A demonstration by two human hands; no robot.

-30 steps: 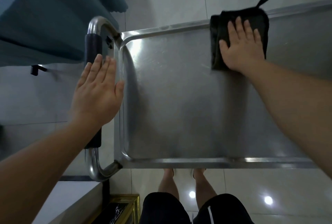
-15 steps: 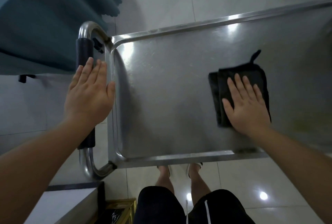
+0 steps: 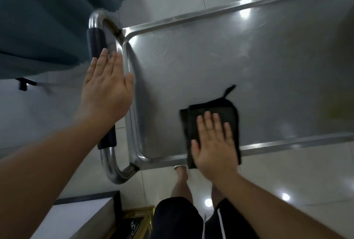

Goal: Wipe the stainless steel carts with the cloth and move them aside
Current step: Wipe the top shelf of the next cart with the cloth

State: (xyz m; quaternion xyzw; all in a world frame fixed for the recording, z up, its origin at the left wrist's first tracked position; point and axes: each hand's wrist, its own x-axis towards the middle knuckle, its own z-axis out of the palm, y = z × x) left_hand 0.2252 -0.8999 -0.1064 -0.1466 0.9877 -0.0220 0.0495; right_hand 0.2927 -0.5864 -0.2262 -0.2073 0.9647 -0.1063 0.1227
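Observation:
A stainless steel cart [image 3: 201, 62] fills the middle and right of the view, its flat top tray rimmed by a raised edge. A black folded cloth [image 3: 224, 112] with a small loop lies at the tray's near edge. My right hand [image 3: 213, 146] presses flat on the cloth, fingers spread, the cloth overhanging the near rim. My left hand [image 3: 107, 87] lies flat, fingers together, over the cart's bent tube handle [image 3: 95, 41] with its black grip, thumb touching the tray's left rim.
A teal curtain [image 3: 47, 18] hangs at the upper left beside the handle. A white box [image 3: 76, 217] and a gold-framed item [image 3: 134, 223] stand at the lower left. My legs in black shorts stand on the pale tiled floor [image 3: 287, 177] below the cart.
My right hand has dragged the cloth from the tray's far edge down across the surface to the near rim and leftward. My left hand stayed on the handle.

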